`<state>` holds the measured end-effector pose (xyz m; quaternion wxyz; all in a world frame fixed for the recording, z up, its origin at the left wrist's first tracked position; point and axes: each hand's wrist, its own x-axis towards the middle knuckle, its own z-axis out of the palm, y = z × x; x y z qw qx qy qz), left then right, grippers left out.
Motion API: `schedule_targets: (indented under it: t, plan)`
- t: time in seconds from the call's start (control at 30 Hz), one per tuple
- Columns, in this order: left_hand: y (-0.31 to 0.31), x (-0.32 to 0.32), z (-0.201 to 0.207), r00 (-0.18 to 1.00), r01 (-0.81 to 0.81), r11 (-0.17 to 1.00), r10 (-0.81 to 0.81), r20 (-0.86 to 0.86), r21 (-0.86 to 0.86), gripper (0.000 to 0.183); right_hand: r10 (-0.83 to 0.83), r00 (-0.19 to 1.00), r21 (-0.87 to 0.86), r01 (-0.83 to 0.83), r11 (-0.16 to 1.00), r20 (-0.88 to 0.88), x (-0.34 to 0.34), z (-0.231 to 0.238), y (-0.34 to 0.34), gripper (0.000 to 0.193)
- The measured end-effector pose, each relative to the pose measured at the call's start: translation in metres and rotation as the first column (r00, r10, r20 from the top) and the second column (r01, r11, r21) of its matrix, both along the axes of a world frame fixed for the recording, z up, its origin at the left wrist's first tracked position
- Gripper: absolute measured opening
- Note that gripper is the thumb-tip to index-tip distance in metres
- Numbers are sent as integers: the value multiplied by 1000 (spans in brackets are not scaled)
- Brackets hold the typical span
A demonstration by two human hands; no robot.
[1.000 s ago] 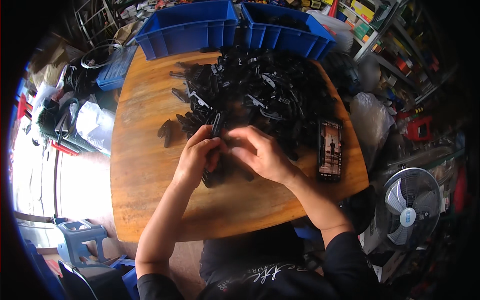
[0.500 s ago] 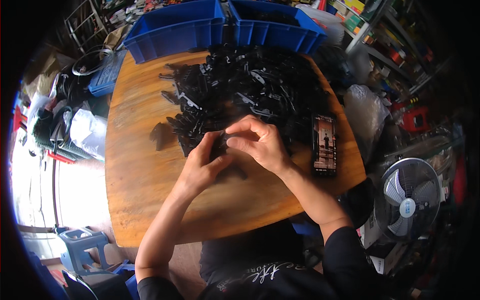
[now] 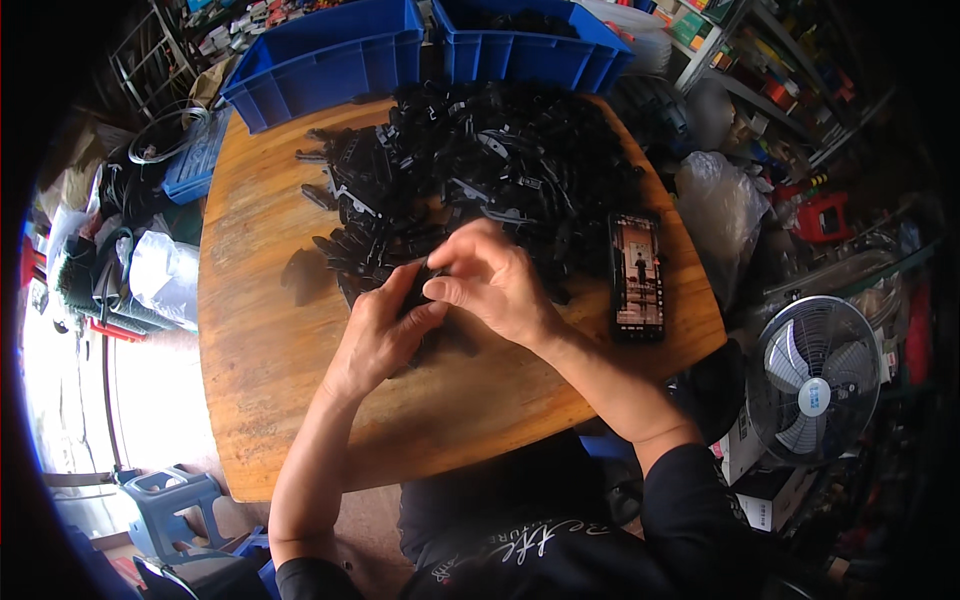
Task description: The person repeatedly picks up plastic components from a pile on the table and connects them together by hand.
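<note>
Over the near middle of the wooden table point(image 3: 270, 400), my left hand point(image 3: 375, 330) is closed round a small black plastic part point(image 3: 416, 290). Its thumb and fingers cover most of the part, so its shape is hard to make out. My right hand point(image 3: 495, 285) meets it from the right, thumb and forefinger bent in a pinch at the part's upper end. Just beyond both hands spreads a big heap of black plastic parts point(image 3: 560, 150), with a few grey strips point(image 3: 355, 200) among them.
Two blue bins point(image 3: 330, 65) stand along the far edge; the right bin point(image 3: 540, 60) holds dark parts. A phone point(image 3: 637, 275) with a lit screen lies at the table's right. Beyond that edge are a fan point(image 3: 812, 390) and a plastic bag point(image 3: 720, 210). A blue stool point(image 3: 175, 505) stands lower left.
The whole view has shifted slightly, moving the table and bins left and up. My right hand's fingers have changed their bend at the part; my left hand keeps its hold.
</note>
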<state>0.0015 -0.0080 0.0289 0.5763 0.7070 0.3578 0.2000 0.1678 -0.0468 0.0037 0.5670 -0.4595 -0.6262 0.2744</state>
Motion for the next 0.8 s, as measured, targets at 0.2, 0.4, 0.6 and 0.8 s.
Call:
schedule_targets:
  t: [0.2,0.4,0.6,0.8]
  plan:
    - [-3,-2,-8,998,-58,998,59,39,-13,34,211,967,-278,-243,930,-140,15,-1,2,40]
    - [4,0,-23,984,-103,993,93,151,60,32,-427,605,339,261,904,672,52,0,18,31]
    - [5,-2,-21,970,-212,936,165,181,282,19,-463,356,291,442,849,812,55,-19,22,18]
    - [2,0,-13,954,-242,969,230,193,41,9,-328,309,165,453,876,893,55,-20,22,18]
